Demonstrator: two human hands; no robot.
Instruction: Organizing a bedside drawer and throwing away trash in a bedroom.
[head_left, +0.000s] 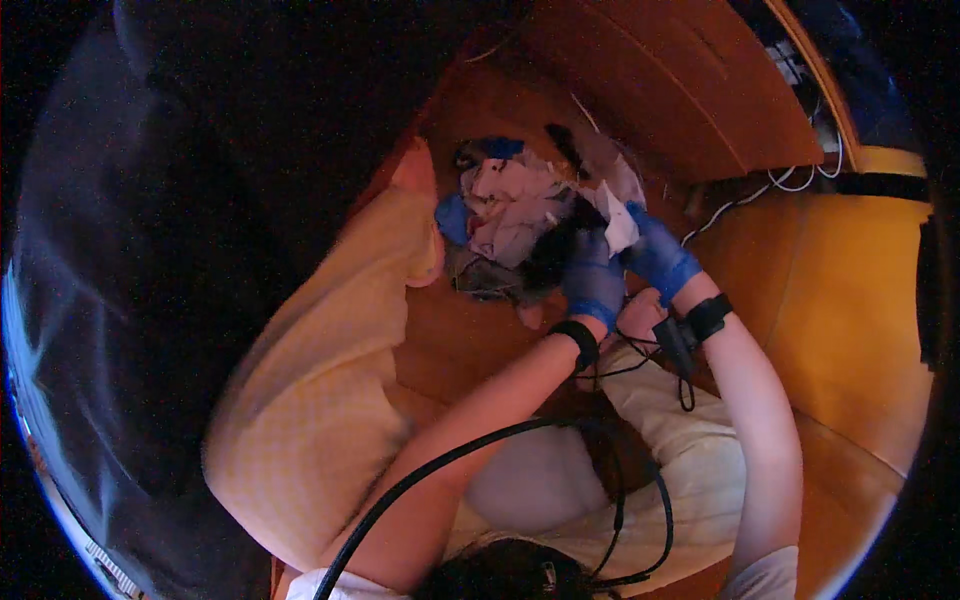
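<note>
Both my hands wear blue gloves and are close together over a heap of crumpled, paper-like scraps on the brown wooden floor. Pinched at the fingers of my right hand is a white scrap, which looks like paper or tissue. My left hand lies just beside it, blurred, against a dark, fuzzy-looking clump. Its fingers are mostly hidden, so its grip is unclear. Blue pieces and a dark strip lie around the heap.
My bent legs in pale trousers flank the heap, with a bare foot at its left. Dark fabric hangs on the left. Wooden furniture stands beyond, with a white cable near it. A black cable loops across my lap.
</note>
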